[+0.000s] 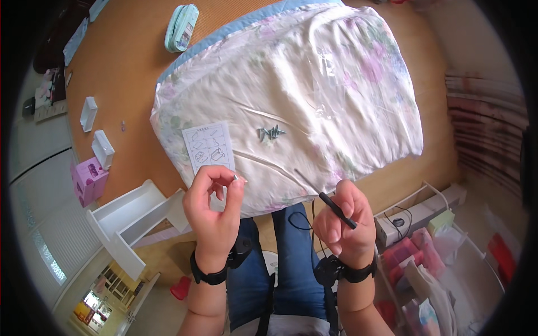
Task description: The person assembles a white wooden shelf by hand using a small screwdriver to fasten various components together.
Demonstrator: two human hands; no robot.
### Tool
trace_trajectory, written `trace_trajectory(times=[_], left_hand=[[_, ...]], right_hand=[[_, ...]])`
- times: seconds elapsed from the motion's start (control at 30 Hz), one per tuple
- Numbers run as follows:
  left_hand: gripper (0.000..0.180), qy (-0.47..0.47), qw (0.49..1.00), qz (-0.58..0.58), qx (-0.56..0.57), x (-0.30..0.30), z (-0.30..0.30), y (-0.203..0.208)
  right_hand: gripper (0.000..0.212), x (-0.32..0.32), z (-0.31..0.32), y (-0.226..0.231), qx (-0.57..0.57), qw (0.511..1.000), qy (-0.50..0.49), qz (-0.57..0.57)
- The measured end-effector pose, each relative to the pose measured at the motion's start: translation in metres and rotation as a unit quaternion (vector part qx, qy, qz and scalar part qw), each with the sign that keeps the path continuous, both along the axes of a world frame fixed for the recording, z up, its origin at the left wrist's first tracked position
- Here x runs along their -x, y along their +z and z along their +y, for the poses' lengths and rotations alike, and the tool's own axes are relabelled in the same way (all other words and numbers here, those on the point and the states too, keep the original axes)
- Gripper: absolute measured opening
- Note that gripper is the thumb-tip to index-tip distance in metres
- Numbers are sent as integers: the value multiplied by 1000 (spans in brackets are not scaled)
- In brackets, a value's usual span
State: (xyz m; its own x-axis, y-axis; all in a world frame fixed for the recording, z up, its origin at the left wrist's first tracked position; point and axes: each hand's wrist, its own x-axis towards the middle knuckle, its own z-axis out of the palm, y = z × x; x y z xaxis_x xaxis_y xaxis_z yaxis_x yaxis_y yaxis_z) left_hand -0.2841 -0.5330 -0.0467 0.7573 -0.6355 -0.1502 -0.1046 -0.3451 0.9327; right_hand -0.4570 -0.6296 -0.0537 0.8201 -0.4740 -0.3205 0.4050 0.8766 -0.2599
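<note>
My left hand [214,204] is closed, with thumb and forefinger pinching a small screw [236,177], mostly hidden by the fingertips. It hovers over the near edge of a pale floral quilt [358,112]. In my right hand [348,221] is a screwdriver [337,210], its black handle against the fingers and its thin shaft pointing up and left over the quilt. A small pile of screws [271,133] lies on the fabric, ahead of and between both hands. Just beyond my left hand rests a printed sheet with line drawings [207,143].
White trough-shaped panels [131,218] sit left of my left hand, near a purple box [89,180] and two small white trays [103,149]. A mint pencil case [181,29] lies on the brown tabletop [126,73]. At right stands a white rack [434,190] with pink bundles.
</note>
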Motion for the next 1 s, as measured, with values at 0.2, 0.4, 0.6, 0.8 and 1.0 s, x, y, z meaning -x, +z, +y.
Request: trace_trajectory(times=[0.2, 0.4, 0.6, 0.8, 1.0], left_hand=[[5, -18, 999, -28, 6, 6, 6, 14], [7, -55, 998, -14, -17, 5, 30, 31], [8, 28, 998, -22, -49, 1, 82, 67], [9, 19, 995, -67, -72, -55, 199, 126], [6, 67, 980, -87, -165, -156, 346, 174]], right_hand=[[28, 1, 3, 1, -27, 998, 2, -57], [29, -5, 7, 12, -39, 995, 17, -92], [28, -30, 23, 39, 3, 997, 40, -59], [32, -87, 78, 79, 129, 987, 95, 28], [21, -182, 172, 111, 306, 927, 173, 133]])
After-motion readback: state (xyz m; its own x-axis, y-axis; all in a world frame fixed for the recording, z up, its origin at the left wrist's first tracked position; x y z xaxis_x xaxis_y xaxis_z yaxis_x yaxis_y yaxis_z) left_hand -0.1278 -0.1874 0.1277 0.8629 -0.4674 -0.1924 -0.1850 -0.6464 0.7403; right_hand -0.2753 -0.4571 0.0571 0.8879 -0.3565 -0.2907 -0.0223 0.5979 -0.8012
